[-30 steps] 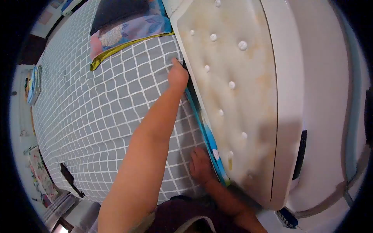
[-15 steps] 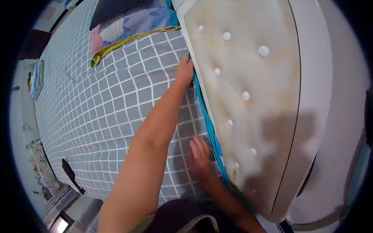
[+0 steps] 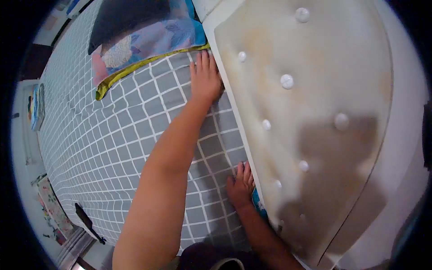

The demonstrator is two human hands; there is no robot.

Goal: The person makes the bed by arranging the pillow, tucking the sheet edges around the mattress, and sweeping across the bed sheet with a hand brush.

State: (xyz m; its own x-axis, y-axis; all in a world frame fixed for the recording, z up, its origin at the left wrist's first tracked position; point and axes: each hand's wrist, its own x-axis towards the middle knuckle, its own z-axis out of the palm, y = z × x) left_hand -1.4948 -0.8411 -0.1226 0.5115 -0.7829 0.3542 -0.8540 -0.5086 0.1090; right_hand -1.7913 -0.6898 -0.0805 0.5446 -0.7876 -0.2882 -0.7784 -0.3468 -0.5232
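Observation:
A grey bedsheet [image 3: 135,130] with a white grid covers the mattress and runs up to a padded, buttoned headboard [image 3: 270,58] with yellowish stains. My left hand [image 3: 207,81] lies palm down on the sheet beside the headboard's edge, fingers stretched out towards the pillow. Closer to me, my right hand [image 3: 242,184] rests at the sheet's edge against the headboard, with its fingers extended and their tips near the gap. A bit of blue fabric [image 3: 258,202] shows beside my right wrist. Neither hand holds anything that I can see.
A patterned pillow [image 3: 153,42] with a yellow-green edge lies beyond my left hand, a dark cushion [image 3: 128,22] on top of it. On the bed's far side lie a black object [image 3: 85,218] and folded cloths [image 3: 38,105]. My shadow falls on the headboard.
My left hand has come out of the gap by the headboard and now lies flat. My right hand has moved to the headboard's edge. The long blue fabric strip is mostly out of sight.

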